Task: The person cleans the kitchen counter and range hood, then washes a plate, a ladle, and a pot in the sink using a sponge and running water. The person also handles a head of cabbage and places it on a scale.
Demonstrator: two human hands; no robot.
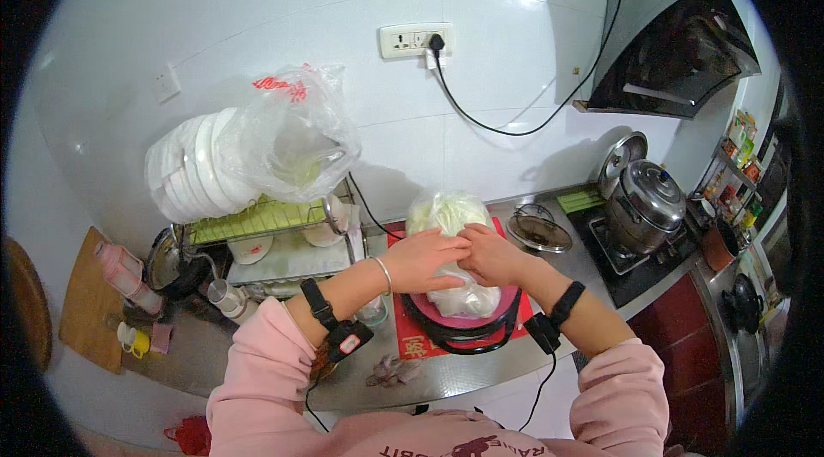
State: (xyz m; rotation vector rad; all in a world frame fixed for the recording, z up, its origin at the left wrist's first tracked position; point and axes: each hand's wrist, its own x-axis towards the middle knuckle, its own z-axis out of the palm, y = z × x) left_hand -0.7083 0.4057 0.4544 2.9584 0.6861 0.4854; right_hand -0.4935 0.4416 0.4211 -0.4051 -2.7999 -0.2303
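Observation:
Before me is a clear plastic bag (pixel 473 304) with pale green, leafy contents, perhaps cabbage, bulging at its far end. It rests on a round appliance with a pink top (pixel 432 310) and a black rim and handle. My left hand (pixel 421 261) lies across the middle of the bag, thumb and fingers around the gathered plastic. From the other side my right hand (pixel 492 255) grips the same part, fingers curled. The fingertips of both hands meet, and some are hidden. Under the appliance is a red mat (pixel 412 328) bearing writing.
Left stands a dish rack (pixel 257 225) with white foam containers (pixel 193 164) and another plastic bag (pixel 290 135) on top. A round lid (pixel 539 233) lies right of the mat. A steel pot (pixel 647 206) sits on the stove. A crumpled cloth (pixel 394 371) is near the counter edge.

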